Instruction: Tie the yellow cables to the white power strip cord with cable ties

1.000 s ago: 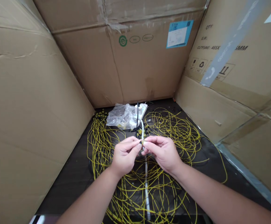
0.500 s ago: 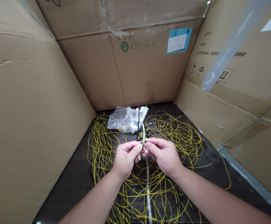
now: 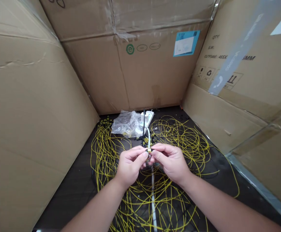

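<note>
My left hand (image 3: 130, 165) and my right hand (image 3: 171, 162) meet at the middle of the view, fingertips almost touching. Between them, thumbs and forefingers pinch a small yellow-and-black piece (image 3: 149, 150); its exact kind is too small to make out. My left fingers close on its dark left end, my right fingers on its right side. Just beyond the fingertips lies a heap of small yellow and black pieces (image 3: 146, 140). Loose yellow wires (image 3: 106, 161) spread under and around both hands.
A white power strip (image 3: 150, 118) stands behind, its white cable (image 3: 153, 199) running toward me. Beside it are a crumpled clear plastic bag (image 3: 124, 124) and a thin black rod (image 3: 144, 122). Coiled yellow wire (image 3: 191, 138) lies right. Cardboard boxes (image 3: 140, 77) wall in the dark tabletop (image 3: 65, 199).
The small piece has been turned slightly between my fingertips, so more of its yellow face shows. Both hands stay in nearly the same place.
</note>
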`<state>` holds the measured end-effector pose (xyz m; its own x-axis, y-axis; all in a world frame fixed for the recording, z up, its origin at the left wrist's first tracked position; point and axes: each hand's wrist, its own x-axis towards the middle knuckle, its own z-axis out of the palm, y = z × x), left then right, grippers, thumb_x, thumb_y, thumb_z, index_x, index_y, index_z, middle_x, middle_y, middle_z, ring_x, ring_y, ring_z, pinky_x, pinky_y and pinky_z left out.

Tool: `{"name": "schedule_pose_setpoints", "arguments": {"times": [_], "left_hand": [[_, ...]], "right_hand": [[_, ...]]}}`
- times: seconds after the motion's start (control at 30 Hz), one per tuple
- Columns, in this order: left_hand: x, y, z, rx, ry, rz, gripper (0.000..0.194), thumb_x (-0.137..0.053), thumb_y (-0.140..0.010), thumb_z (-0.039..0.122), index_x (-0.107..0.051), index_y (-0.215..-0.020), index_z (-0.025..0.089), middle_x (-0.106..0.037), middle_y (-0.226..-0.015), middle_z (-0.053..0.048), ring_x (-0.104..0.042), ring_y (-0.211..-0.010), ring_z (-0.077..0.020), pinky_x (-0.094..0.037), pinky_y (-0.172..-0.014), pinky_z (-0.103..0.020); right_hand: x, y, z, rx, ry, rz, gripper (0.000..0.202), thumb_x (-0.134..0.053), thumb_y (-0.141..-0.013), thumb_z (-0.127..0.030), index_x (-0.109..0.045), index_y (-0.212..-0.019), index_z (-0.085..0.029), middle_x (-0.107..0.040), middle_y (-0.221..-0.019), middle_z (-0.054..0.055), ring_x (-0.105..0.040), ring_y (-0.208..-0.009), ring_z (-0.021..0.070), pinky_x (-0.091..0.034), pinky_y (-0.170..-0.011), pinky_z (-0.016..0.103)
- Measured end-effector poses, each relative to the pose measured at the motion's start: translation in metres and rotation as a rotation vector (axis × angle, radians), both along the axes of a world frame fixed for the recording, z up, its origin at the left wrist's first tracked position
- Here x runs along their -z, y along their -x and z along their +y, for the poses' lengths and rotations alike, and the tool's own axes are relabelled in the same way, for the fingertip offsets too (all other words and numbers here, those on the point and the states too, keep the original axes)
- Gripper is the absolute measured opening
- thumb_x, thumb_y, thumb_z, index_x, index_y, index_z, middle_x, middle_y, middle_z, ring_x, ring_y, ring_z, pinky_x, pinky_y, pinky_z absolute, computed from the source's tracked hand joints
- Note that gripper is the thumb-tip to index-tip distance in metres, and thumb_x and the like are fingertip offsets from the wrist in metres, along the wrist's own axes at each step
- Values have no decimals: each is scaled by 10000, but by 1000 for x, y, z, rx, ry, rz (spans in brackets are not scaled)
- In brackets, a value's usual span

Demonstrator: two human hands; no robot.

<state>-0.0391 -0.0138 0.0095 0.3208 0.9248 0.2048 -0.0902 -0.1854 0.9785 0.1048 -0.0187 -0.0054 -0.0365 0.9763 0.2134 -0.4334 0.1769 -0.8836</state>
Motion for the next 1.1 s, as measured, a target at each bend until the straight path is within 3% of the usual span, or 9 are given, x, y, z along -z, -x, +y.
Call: {"name": "schedule_pose_setpoints", "arguments": {"times": [0.4,0.77,1.1], "left_hand": [[-1,1,0,88,134,-91,214,-565,-798,265,-688,-703,117,-593,-665,-55,-425,-486,-72,-320,-445,-216],[-3,5,0,41,-59,85,224,-542,-819,224,-681,-669,133,-519,-638,-28,-465,-530,-90,-372,-492,-228],[-7,3,-2,-6,-276,170,202,-529,-824,159,-687,-701,135,-523,-626,-22,-474,-543,-91,-388,-504,-224]], "right_hand": [[-9,-4,-2,11,-176,-176,24,-673,-724,-221,-674,-730,-198,-605,-740,7,-609,-534,114,-548,-500,263],[-8,-6,-3,-9,-201,-269,44,-630,-768,-211,-666,-758,-188,-595,-724,15,-602,-544,123,-534,-517,276],[-4,-4,-10,93,-279,-442,108,-544,-832,-160,-651,-837,-176,-552,-686,8,-579,-558,115,-521,-533,260]]}}
